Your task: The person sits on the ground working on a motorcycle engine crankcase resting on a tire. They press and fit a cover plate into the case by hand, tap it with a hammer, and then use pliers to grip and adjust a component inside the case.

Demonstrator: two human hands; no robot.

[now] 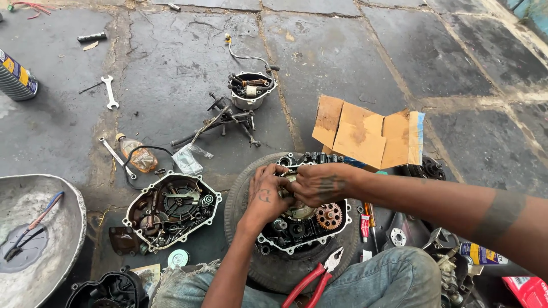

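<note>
Working on an open engine crankcase (302, 228), which sits on a worn tyre (274, 268) laid flat on the stone-slab floor (188, 51); everything below is placed relative to that crankcase. Left of it, just apart: a removed side cover (171, 211), inner face up, with gears and loose bits in it. Further left, at the frame edge: a metal basin (63, 228) with a brush in it. Behind the crankcase on the right side: a torn cardboard box (365, 134), flaps open. Behind it on the left, well apart: a small round housing (251, 91) with a trailing wire, then a loose shaft-and-lever assembly (225, 122) between it and the crankcase. Red-handled pliers (317, 279) lie on the tyre at the near edge, just beside the casing. An orange toothed sprocket (329, 216) is seated inside the crankcase, right side. Both hands meet over the upper half of the casing: left hand (265, 197) curled, fingers closed around a small metal part (289, 179); right hand (319, 183) folded over the same spot, fingers pinched in. Exactly what the part is, can't tell, it's mostly covered. Reads like a fit-or-pull step on an internal component. Next move likely needs both-hand alignment and steady force, casing kept from rocking on the tyre.
</note>
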